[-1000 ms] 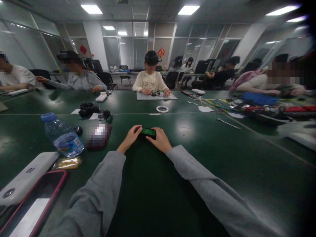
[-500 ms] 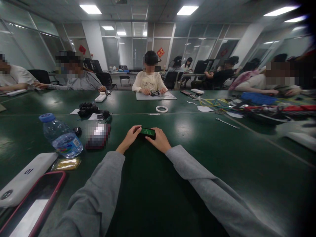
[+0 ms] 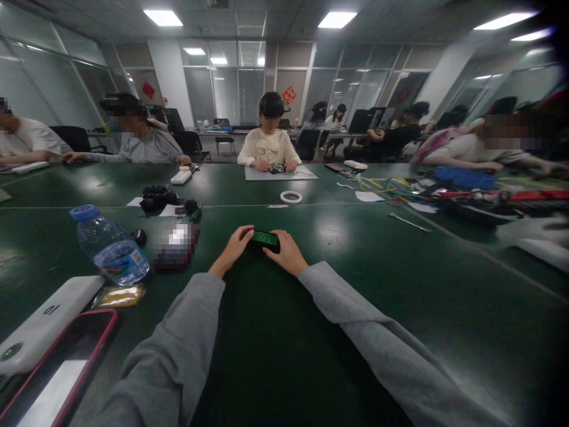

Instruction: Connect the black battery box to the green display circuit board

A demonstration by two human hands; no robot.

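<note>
Between my hands, just above or on the green table [image 3: 267,356], is a small green circuit board in a black case [image 3: 265,238]. My left hand [image 3: 234,248] grips its left end, with the thumb along the near edge and the index finger at the top corner. At the right end, my right hand [image 3: 288,254] is closed around the case, its thumb reaching under the near edge. The board's face is tilted up toward me. My fingers hide both ends of the case, and its underside is out of sight.
To the left are a water bottle [image 3: 116,252], a white device [image 3: 53,320], a red-framed phone [image 3: 75,362] and a small yellow packet [image 3: 120,295]. A white ring [image 3: 291,197] lies ahead. A wrench [image 3: 409,222] and tangled cables [image 3: 466,198] are at right. Several people sit around.
My hands and the circuit board in its black case are nearly still. At far right, a co-worker's arm has shifted outward; the person at left has moved a hand slightly.
</note>
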